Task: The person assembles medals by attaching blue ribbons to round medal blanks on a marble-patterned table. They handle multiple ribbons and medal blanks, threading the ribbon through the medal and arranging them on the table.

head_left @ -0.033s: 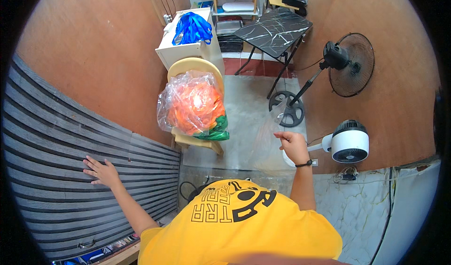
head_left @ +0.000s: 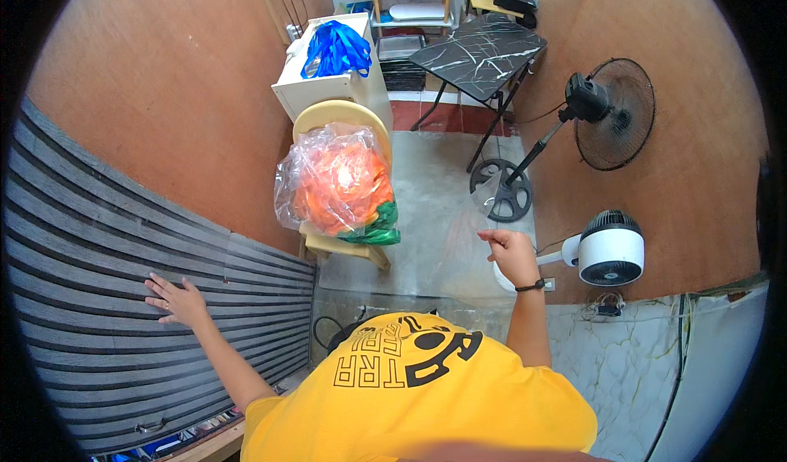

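My left hand (head_left: 178, 300) is spread flat, fingers apart, against or just over the grey slatted panel (head_left: 98, 314); a ring shows on one finger. Faint glossy edges of something see-through run over the slats near it. My right hand (head_left: 514, 257), with a dark bracelet at the wrist, is closed in a pinch. From its fingers hangs a thin clear plastic sheet (head_left: 467, 253), hard to make out against the grey floor. Left of it, a clear plastic bag (head_left: 344, 179) of orange and green material lies on a cream plastic chair (head_left: 358, 250).
A standing black fan (head_left: 586, 97) and a white fan (head_left: 611, 249) stand at right. Farther back are a black marble-patterned folding table (head_left: 484, 52), a white cabinet (head_left: 295, 85) bearing a blue bag (head_left: 338, 50), and a shelf rack (head_left: 410, 21). Brown walls rise on both sides.
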The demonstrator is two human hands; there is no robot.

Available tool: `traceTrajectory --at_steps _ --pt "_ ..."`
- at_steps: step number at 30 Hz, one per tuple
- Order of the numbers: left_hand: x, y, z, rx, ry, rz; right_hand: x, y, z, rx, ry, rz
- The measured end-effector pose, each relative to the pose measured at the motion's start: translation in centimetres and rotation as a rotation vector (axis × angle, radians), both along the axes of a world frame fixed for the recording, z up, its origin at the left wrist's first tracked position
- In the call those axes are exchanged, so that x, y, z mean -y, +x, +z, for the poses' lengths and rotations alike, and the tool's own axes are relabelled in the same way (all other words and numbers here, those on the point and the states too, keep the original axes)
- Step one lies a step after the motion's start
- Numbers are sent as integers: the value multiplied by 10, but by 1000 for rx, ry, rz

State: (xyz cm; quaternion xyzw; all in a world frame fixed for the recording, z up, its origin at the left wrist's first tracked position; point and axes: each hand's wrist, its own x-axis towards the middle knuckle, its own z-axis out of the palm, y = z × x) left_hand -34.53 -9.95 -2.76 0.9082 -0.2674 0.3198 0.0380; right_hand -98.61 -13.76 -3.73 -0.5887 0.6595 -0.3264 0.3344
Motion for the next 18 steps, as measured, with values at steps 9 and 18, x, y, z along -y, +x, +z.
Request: traceTrajectory --at_steps 9,18 --pt "-15 -7 10 -54 6 159 31 -17 0 43 -5 13" --pt "-17 -5 15 -98 7 320 59 -54 -4 -14 27 54"
